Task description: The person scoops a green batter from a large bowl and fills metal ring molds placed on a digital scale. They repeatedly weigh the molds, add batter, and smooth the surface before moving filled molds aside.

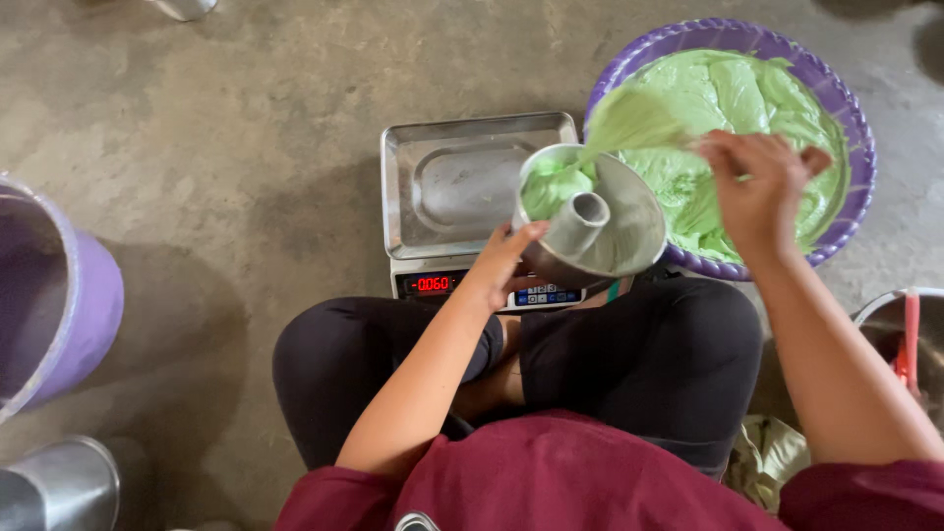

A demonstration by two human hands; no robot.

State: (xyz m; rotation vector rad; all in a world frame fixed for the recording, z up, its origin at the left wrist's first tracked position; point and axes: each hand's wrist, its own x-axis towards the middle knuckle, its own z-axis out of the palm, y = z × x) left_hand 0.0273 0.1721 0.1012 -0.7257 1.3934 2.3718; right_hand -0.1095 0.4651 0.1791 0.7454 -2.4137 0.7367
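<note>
My left hand grips the near rim of a metal ring cake tin with a centre tube, held tilted above a digital scale. Green batter lies in the tin's left side. My right hand hovers over a purple basin full of green batter, fingers closed on a scoop that is mostly hidden. A blurred stream of batter runs from the hand down into the tin.
I sit cross-legged on a concrete floor. A large purple bucket stands at the left, a metal tin at bottom left. A metal bowl with a red utensil sits at the right edge.
</note>
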